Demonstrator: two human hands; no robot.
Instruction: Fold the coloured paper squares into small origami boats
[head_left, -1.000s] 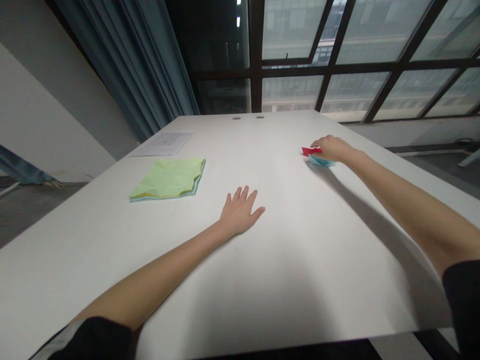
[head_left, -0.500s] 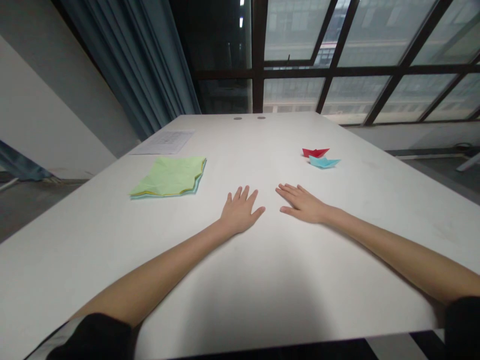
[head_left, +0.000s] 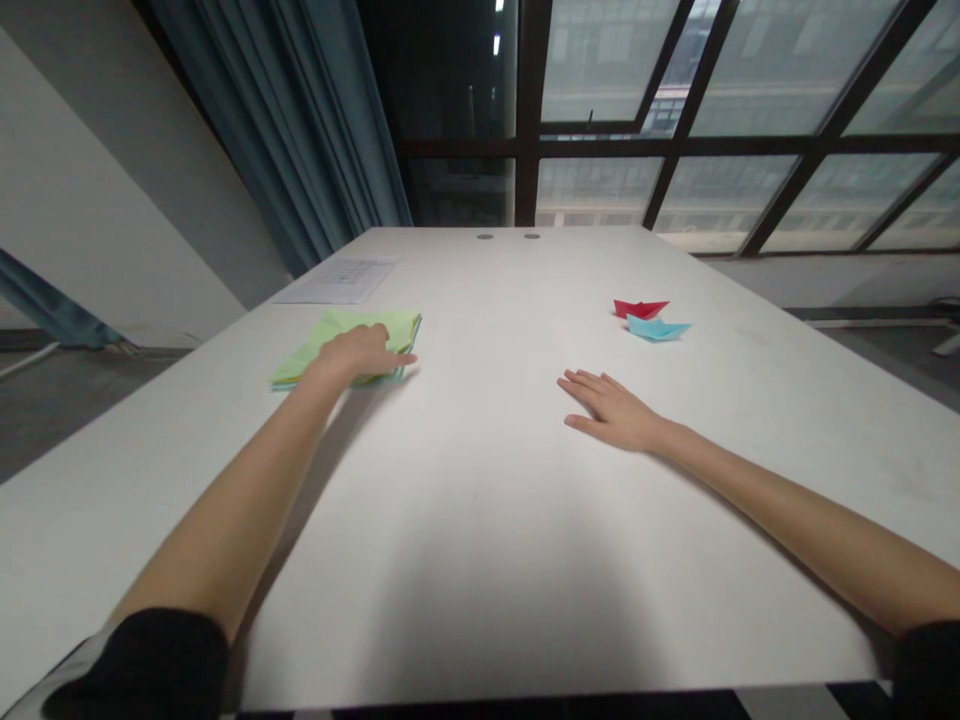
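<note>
My left hand (head_left: pixel 358 352) is over the front right part of a stack of square paper sheets (head_left: pixel 330 326), light green on top with yellow and blue edges below. Its thumb sticks out to the right past the stack's edge, apart from the fingers, which bend forward and are partly hidden. I cannot tell whether it touches the paper. Palm down on the white table (head_left: pixel 480 520), my right hand (head_left: pixel 609 410) lies open with nothing in it. Beyond that hand sit a light blue folded paper boat (head_left: pixel 657 329) and, just behind it, a red folded paper boat (head_left: pixel 640 310).
A printed white sheet (head_left: pixel 337 281) lies flat at the table's left edge, behind the stack. Two round grey spots (head_left: pixel 485 237) show near the far edge. A blue curtain (head_left: pixel 300 130) and dark-framed windows (head_left: pixel 600 190) stand behind the table.
My left hand has left the middle of the table and moved left and forward onto the paper stack. My right hand stays flat in place. The view has shifted slightly.
</note>
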